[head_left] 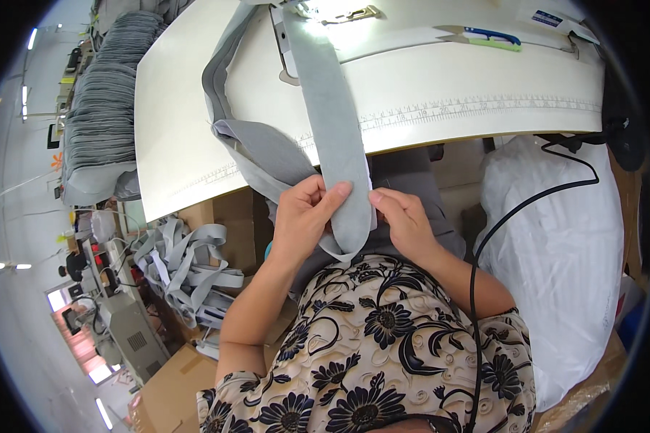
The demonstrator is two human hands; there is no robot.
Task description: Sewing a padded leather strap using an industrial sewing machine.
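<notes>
Left hand [296, 220]: fingers pinching grey fabric strip [334, 119]. Right hand [412, 227]: fingers pinching its right edge. Strip extends past white bench's [440, 86] front. Lower left: tangled grey strips [184, 270] near cardboard carton [172, 393]. Right: bulging white plastic sack [556, 260], contents indistinct.

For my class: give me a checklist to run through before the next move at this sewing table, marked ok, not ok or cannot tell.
1. Left hand holding the grey strip: ok, thumb on top.
2. Right hand gripping firmly: cannot tell; fingertips are at the strip's right edge.
3. Strip smooth toward the machine: ok.
4. Snips clear of the strip: ok, lying apart, to the right.
5. Left side free of slack fabric: not ok.
6. Needle position: cannot tell.
</notes>
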